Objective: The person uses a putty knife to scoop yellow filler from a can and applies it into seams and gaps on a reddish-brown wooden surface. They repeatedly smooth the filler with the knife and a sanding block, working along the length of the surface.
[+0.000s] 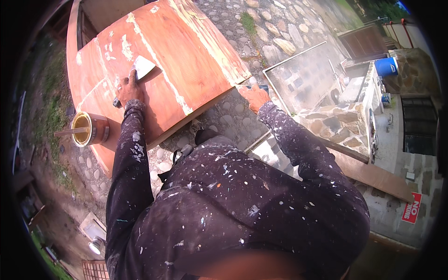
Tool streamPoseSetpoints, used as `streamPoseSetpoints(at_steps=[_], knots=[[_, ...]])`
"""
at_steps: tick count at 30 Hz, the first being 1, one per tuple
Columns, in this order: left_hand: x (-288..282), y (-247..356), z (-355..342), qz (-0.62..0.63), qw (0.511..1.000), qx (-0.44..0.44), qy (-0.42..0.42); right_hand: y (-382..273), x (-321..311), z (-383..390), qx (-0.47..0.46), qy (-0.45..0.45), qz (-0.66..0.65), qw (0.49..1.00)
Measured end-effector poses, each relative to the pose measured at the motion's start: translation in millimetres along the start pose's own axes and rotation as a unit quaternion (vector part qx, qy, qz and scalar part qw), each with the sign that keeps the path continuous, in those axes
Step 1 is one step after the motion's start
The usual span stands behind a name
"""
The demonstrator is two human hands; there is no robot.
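Observation:
A reddish wooden panel [163,51], with pale filler smeared along its seams and in patches, lies before me. My left hand [128,91] rests over its left part, closed round a putty knife [143,67] whose broad pale blade points away to the right. At the panel's near right corner, my right hand [255,99] grips a second putty knife [264,87] with a dark bluish handle. Its blade is at the panel's edge; whether it touches cannot be made out. An open can [99,129] of yellowish-brown paste stands by my left forearm, a flat stick [70,132] across its mouth.
Cobbled ground [275,28] surrounds the panel. To the right are a framed screen [303,72], a low stone wall [333,123], a blue barrel [386,66] and a wooden board [373,175]. A red sign [411,208] lies farther right. Grass and dirt border the left.

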State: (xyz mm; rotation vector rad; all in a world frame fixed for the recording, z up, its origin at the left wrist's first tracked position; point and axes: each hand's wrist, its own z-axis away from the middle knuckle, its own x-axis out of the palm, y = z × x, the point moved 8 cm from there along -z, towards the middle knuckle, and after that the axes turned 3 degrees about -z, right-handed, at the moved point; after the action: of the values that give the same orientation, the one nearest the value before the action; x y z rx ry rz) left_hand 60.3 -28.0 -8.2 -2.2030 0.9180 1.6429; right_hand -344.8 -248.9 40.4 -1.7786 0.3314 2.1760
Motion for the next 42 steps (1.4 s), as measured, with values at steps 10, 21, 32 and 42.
streamPoseSetpoints(at_steps=[10,21,32,42], knots=[[1.5,-0.1,-2.2,0.011,1.000,-0.023,-0.007,-29.3,-29.5,-38.6,0.032,0.015,-0.115,0.993],[-163.5,-43.5,57.0,0.273,0.935,-0.146,0.174,-59.5,-76.1,-143.2,-0.038,-0.006,-0.649,0.760],[-196.8,-269.8,52.8,0.503,0.752,-0.424,0.039,-243.3,-105.2,-183.0,-0.073,-0.081,-0.751,0.652],[-278.3,-227.0,13.7,0.423,0.898,-0.124,0.016,-270.4,-130.7,-185.7,-0.016,0.033,-0.734,0.679]])
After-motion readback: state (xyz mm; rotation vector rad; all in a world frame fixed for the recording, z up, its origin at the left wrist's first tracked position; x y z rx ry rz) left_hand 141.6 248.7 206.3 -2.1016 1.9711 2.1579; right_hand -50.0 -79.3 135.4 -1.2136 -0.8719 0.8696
